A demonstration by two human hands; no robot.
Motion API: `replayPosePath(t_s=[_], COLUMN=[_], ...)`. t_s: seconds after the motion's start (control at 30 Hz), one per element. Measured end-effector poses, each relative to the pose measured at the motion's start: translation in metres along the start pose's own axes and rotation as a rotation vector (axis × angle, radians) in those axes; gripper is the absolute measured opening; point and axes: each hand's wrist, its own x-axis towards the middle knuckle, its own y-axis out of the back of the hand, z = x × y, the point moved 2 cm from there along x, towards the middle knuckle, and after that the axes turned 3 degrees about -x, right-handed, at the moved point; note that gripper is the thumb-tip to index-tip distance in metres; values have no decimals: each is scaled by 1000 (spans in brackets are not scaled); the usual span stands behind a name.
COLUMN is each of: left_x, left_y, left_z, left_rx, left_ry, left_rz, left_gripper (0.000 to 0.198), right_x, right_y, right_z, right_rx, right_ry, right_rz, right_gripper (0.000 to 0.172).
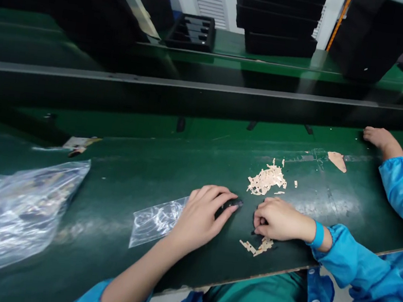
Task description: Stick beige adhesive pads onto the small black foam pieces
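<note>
On the green bench, left hand touches a black part.

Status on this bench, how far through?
Done, seemingly: tan strips lie in a pile and a smaller pile, likely from finished pieces. In hand: left hand holds a black part by a small bag; right hand is curled, contents hidden. Left: the big bag looks full, so probably early.

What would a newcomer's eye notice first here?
The left hand touches a small black part on the green table, and the right hand curls beside it. Just beyond them lies a pile of tan scraps; a large plastic bag lies far left.
</note>
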Motion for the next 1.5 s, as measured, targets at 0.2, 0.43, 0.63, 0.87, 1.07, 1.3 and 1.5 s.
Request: replayPosePath(t_s=[0.2,0.43,0.63,0.87,1.07,1.3,1.5], left_x=[4,4,5,7,9,24,37], left_y=[6,-11,-15,-15,-8,19,21], left_z=[37,34,28,27,31,45,49], left_rx=[-124,-97,-111,-111,-109,-58,-336], left_ry=[-259,-255,-205,-195,-293,-599,-315], left_rz=[-198,-238,-183,-141,-121,180,-27], left_gripper=[17,8,7,7,14,12,23], right_x=[2,-6,-12,-10,-9,-7,-8], right_y=[10,15,12,12,12,22,23], right_z=[19,21,14,15,17,33,27], right_rx=[446,110,-147,-114,64,918,888], right_ry=[-63,-70,-41,22,22,-130,-95], right_rz=[44,74,-63,66,108,84,236], right_gripper=[5,21,38,18,10,25,21])
